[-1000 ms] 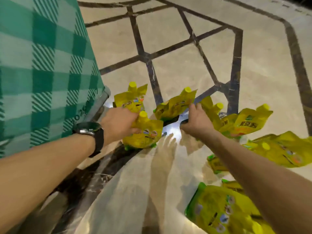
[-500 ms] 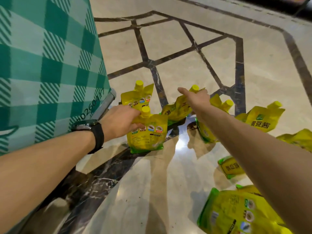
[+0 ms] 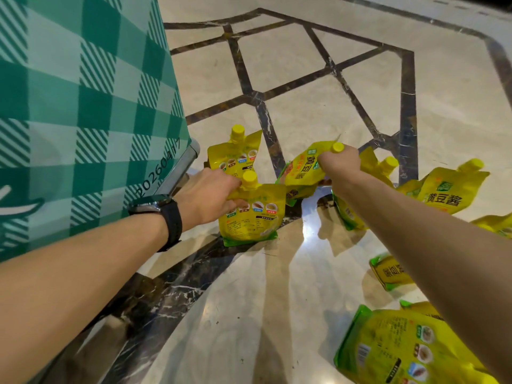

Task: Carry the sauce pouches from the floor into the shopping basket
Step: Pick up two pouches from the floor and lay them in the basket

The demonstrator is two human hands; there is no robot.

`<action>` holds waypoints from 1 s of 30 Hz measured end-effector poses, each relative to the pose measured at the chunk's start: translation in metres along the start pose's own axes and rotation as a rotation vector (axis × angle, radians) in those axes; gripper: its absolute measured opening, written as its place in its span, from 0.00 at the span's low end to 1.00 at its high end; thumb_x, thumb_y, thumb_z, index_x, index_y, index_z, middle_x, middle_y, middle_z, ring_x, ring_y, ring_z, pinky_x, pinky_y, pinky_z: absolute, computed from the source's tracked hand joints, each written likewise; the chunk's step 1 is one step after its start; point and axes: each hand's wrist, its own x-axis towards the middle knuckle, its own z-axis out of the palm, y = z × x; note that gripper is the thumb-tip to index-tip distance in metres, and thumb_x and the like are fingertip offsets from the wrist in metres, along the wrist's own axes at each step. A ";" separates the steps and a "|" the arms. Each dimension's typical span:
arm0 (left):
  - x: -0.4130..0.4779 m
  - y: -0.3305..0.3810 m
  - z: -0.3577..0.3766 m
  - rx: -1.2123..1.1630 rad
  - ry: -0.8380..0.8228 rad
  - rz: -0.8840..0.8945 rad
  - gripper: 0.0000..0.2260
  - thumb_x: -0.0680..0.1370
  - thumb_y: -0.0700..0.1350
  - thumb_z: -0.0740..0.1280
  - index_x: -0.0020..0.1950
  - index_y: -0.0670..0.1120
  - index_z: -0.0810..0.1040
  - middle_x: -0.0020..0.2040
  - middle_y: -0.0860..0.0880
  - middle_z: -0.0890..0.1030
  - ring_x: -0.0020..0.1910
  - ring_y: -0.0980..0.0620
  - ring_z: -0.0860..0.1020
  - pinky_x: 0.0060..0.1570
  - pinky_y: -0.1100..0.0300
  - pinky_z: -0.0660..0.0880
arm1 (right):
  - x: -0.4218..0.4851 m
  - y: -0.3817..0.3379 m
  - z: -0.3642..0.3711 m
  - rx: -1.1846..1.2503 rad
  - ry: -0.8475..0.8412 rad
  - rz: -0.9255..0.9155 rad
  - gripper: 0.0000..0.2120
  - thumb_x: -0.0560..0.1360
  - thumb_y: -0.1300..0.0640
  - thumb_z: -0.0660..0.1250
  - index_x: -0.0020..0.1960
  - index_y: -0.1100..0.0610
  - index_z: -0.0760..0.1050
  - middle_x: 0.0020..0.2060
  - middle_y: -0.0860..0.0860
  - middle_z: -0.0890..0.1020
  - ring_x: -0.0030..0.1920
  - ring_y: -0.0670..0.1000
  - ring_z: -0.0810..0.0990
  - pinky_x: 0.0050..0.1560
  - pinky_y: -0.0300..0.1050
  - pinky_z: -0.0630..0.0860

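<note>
The fingers (image 3: 235, 203) of the left hand (image 3: 210, 195) were curled tight round the neck of one sauce pouch (image 3: 253, 220), just under its yellow cap (image 3: 249, 177). That pouch stood up straight with the cap on top. Its green bottom edge was at the floor (image 3: 304, 79) or just off it; I could not tell which. The right hand (image 3: 339, 166) pinched the top of a second pouch (image 3: 300, 166), right by its cap. This one was tipped, with the cap up and to the right and the body hanging down to the left.

Both hands had a pouch, so both looked ready to lift. More pouches (image 3: 443, 195) lay on the floor to the right, nearer the right arm. The shopping basket could not be seen, so which way to carry was not clear. A green checked cloth (image 3: 83, 106) hung at the left.
</note>
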 end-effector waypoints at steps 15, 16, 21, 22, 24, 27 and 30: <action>-0.029 -0.005 -0.001 -0.223 -0.106 -0.360 0.18 0.79 0.55 0.69 0.35 0.44 0.74 0.24 0.50 0.79 0.28 0.51 0.83 0.34 0.56 0.81 | -0.033 -0.013 -0.036 -0.740 -0.389 -0.559 0.15 0.70 0.64 0.70 0.55 0.53 0.83 0.49 0.55 0.82 0.47 0.55 0.82 0.42 0.46 0.80; -0.031 -0.004 -0.004 -0.347 -0.166 -0.410 0.17 0.79 0.55 0.69 0.39 0.43 0.76 0.23 0.50 0.80 0.25 0.52 0.82 0.29 0.59 0.80 | -0.034 -0.010 -0.043 -0.716 -0.415 -0.571 0.16 0.70 0.64 0.71 0.57 0.54 0.83 0.49 0.54 0.83 0.48 0.54 0.82 0.45 0.47 0.81; -0.023 0.001 -0.031 -0.445 -0.028 -0.292 0.19 0.80 0.64 0.60 0.66 0.54 0.69 0.38 0.45 0.85 0.32 0.49 0.84 0.39 0.52 0.83 | -0.034 0.015 -0.070 -0.383 -0.525 -0.354 0.16 0.69 0.68 0.76 0.53 0.55 0.81 0.46 0.52 0.85 0.50 0.52 0.83 0.47 0.38 0.80; -0.021 -0.001 -0.034 -0.424 -0.027 -0.249 0.20 0.81 0.64 0.56 0.68 0.55 0.69 0.41 0.46 0.84 0.34 0.49 0.84 0.42 0.52 0.81 | -0.034 0.022 -0.072 -0.404 -0.525 -0.325 0.14 0.69 0.66 0.77 0.52 0.55 0.82 0.46 0.52 0.86 0.49 0.52 0.83 0.45 0.37 0.80; -0.019 -0.005 -0.038 -0.440 -0.042 -0.173 0.17 0.85 0.56 0.53 0.72 0.58 0.70 0.47 0.48 0.82 0.37 0.50 0.83 0.45 0.55 0.80 | -0.035 0.037 -0.071 -0.448 -0.519 -0.271 0.15 0.69 0.61 0.78 0.55 0.56 0.82 0.47 0.53 0.86 0.50 0.53 0.84 0.52 0.46 0.81; -0.016 -0.015 -0.039 -0.440 -0.161 -0.048 0.29 0.82 0.30 0.57 0.77 0.56 0.68 0.58 0.46 0.75 0.49 0.48 0.77 0.44 0.65 0.71 | -0.040 0.050 -0.063 -0.443 -0.455 -0.290 0.11 0.71 0.57 0.78 0.52 0.55 0.82 0.42 0.48 0.85 0.45 0.50 0.84 0.55 0.55 0.81; -0.015 -0.016 -0.040 -0.201 -0.260 0.059 0.29 0.77 0.27 0.63 0.71 0.55 0.76 0.73 0.47 0.66 0.71 0.47 0.68 0.60 0.64 0.65 | -0.042 0.053 -0.057 -0.445 -0.364 -0.321 0.11 0.74 0.55 0.75 0.54 0.58 0.83 0.42 0.49 0.84 0.45 0.52 0.83 0.54 0.56 0.81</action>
